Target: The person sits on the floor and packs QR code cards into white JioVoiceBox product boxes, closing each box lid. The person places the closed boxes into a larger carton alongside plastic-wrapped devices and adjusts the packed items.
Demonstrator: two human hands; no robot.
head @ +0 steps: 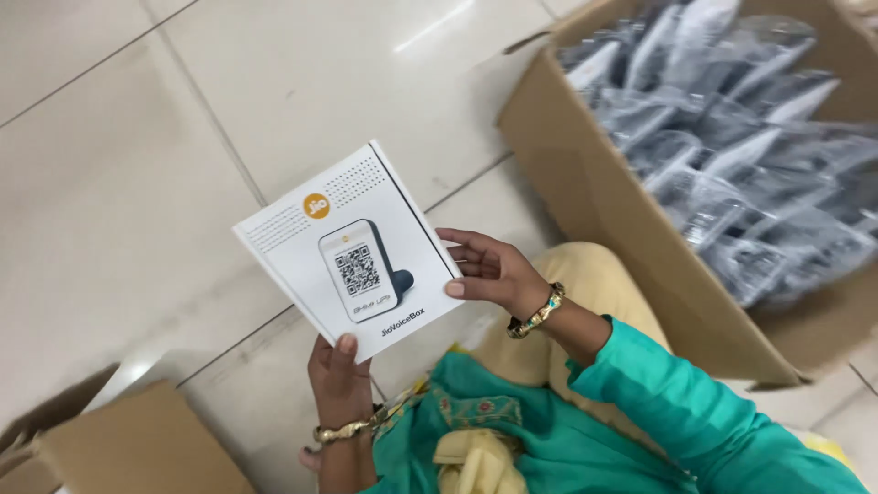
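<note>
A flat white square carton (352, 249) with a picture of a small grey device on its face is held up over the tiled floor. My left hand (339, 380) grips its near bottom edge, thumb on the printed face. My right hand (487, 268) pinches its right edge, thumb on top and fingers behind. Both wrists wear gold bangles. My teal sleeve and yellow trousers fill the lower right.
A large open cardboard box (594, 183) at the right holds several clear plastic-wrapped grey items (741, 137). Another cardboard box corner (128, 448) sits at the lower left. Pale floor tiles (137, 165) stretch across the left and top.
</note>
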